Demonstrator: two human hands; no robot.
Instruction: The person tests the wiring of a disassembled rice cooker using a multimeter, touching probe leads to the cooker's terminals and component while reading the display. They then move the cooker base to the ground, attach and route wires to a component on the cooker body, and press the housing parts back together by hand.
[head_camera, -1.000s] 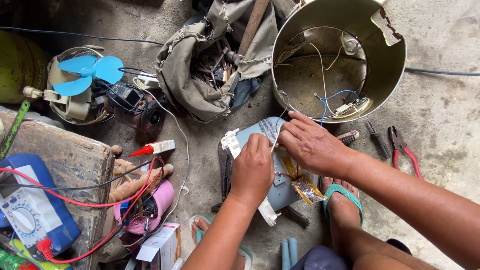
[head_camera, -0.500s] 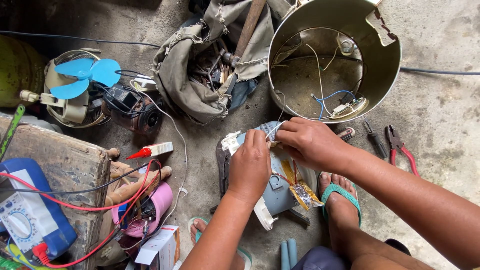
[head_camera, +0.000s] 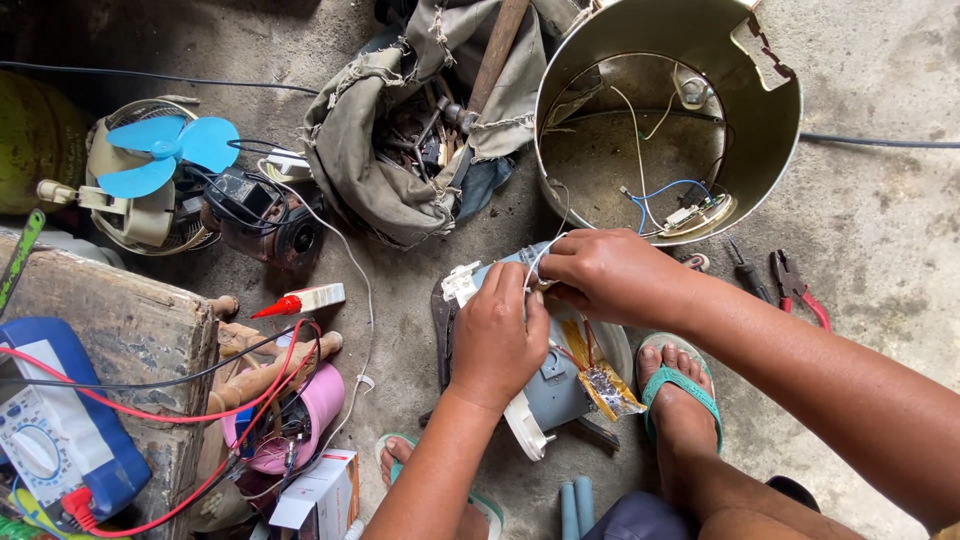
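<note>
Left hand (head_camera: 497, 335) lies grip-down, closed over the grey motor unit (head_camera: 553, 385) on the floor; right hand (head_camera: 598, 278) pinches white wires (head_camera: 541, 259) at its top end, fingers together. One steel drum (head_camera: 668, 110) just beyond, one blue fan (head_camera: 165, 160), one meter (head_camera: 50, 430), two pliers (head_camera: 795, 285) right.

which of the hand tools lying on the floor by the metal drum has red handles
The pliers, farthest right of the tools below the metal drum. Their handles are red; the screwdriver just left of them has a dark handle. Neither is touched by the hands.
</note>
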